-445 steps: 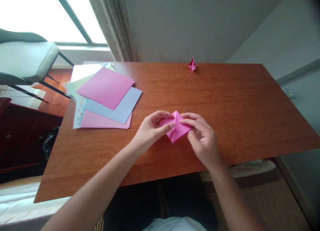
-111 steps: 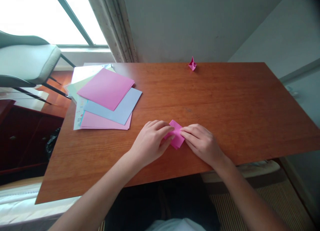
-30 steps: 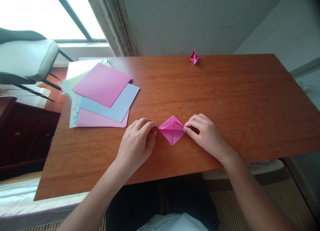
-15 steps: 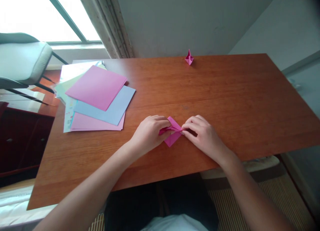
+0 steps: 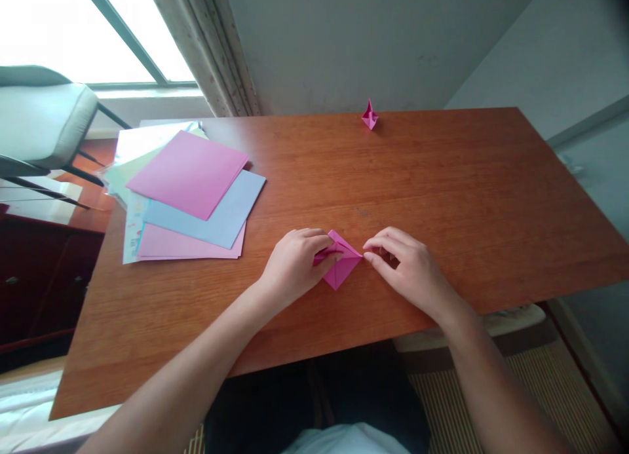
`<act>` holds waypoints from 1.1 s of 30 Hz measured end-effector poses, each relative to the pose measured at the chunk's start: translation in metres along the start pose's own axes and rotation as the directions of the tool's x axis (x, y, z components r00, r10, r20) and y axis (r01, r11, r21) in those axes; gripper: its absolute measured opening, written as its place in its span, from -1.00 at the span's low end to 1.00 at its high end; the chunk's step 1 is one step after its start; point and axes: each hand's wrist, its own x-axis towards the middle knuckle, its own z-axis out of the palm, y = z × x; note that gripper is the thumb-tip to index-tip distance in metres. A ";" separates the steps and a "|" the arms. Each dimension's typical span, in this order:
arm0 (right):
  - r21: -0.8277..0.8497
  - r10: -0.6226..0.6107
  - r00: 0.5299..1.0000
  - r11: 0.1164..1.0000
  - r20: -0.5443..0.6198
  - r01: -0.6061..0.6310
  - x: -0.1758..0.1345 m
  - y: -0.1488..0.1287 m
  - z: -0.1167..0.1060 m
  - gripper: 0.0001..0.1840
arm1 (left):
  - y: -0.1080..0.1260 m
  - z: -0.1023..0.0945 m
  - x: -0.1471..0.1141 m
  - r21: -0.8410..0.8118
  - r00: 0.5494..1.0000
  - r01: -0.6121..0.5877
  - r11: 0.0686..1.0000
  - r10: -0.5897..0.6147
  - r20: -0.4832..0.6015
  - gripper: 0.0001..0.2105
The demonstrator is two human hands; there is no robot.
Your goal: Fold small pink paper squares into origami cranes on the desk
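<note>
My left hand (image 5: 298,261) is closed on a folded piece of pink origami paper (image 5: 339,276), fingers and thumb pinching its left part near the table's front. The paper has a diamond-like outline with a narrow point toward the right, and creases run across it. Its left end is hidden under my fingers. Just off that point is my right hand (image 5: 405,270), thumb and index finger slightly parted with nothing visible between them. Whether the thumb still brushes the tip, I cannot tell.
On the wooden table (image 5: 472,198), a small folded pink paper figure (image 5: 369,116) stands at the back edge. Loose sheets lie at the left: a pink sheet (image 5: 189,173) over a blue sheet (image 5: 211,211), with paler sheets beneath. A chair (image 5: 44,123) is beyond the left side.
My right thumb and index finger have come off the paper's right tip and moved slightly right. More of the point shows, lying flatter. My left hand keeps its hold.
</note>
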 end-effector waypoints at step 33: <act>-0.012 0.169 0.985 0.985 -0.025 -0.169 0.036 -0.015 0.030 -0.89 | 0.001 0.004 -0.009 0.036 0.986 0.083 0.996 -0.077 -0.148 -0.72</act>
